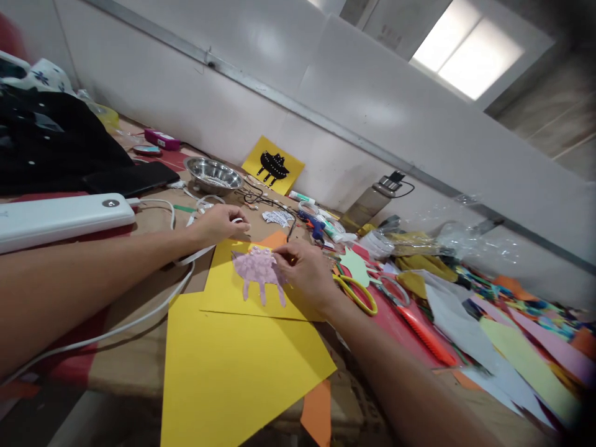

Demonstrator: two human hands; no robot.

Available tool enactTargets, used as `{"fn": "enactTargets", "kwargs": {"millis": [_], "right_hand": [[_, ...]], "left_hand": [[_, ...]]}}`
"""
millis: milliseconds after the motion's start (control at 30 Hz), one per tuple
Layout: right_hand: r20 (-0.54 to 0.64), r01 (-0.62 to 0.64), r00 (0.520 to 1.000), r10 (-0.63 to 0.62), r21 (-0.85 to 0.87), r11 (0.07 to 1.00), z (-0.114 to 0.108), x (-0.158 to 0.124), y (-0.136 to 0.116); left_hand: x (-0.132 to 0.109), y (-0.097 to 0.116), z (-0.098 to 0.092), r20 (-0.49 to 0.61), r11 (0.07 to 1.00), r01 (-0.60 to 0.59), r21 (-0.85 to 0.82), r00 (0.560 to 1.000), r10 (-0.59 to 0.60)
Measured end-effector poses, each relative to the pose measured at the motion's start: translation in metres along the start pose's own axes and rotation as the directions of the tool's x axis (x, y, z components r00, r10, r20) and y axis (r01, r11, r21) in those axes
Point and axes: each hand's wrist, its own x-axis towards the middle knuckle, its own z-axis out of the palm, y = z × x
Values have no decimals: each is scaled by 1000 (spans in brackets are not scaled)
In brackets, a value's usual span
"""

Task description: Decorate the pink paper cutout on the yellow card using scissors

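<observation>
A lilac paper cut-out (259, 270) with several legs lies on a yellow sheet (231, 290), which rests on a larger yellow sheet (233, 372). My right hand (305, 273) pinches the cut-out's right edge with thumb and fingertips. My left hand (220, 224) rests at the yellow sheet's far edge, fingers curled on a white strip (198, 254) that trails back across the table.
Yellow-handled scissors (356, 292) lie just right of my right hand. A steel bowl (213, 175), a yellow card with a black shape (273, 165), a bottle (370, 202), a white device (60, 217) with cable, a black cloth and heaps of coloured paper (512, 335) crowd the table.
</observation>
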Motion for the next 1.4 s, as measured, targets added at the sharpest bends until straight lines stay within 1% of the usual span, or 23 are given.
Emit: {"fn": "enactTargets", "kwargs": {"millis": [133,333,500,633,800,933,1033,1167,1233,1400], "right_hand": [[17,65,998,-64,-67,996,10,5,-1],[36,91,996,-87,-121,989,20,4,2],[60,122,992,-113,-186,975,24,4,3],[95,132,989,-112,-238,962,24,4,0],[184,192,970,-156,-191,963,17,3,-2],[225,182,961,-158,-88,979,11,2,-1],[196,104,975,-101,-7,995,8,2,1],[113,-18,994,16,19,1000,7,2,4],[76,-35,997,34,21,999,7,2,5],[20,-11,1000,11,33,999,9,0,5]], "left_hand": [[0,-2,1,-2,1000,-7,2,1000,7],[2,-6,4,2,1000,-20,-20,1000,20],[2,-3,3,3,1000,-28,5,1000,28],[-1,2,2,11,1000,-12,27,1000,11],[0,-3,2,23,999,-42,18,999,42],[2,-7,3,30,998,-64,0,997,64],[1,-6,3,37,998,-57,-11,998,57],[0,-2,2,40,999,-37,20,999,36],[-1,-1,1,38,999,-26,40,999,25],[-2,3,0,24,997,-15,79,1000,13]]}}
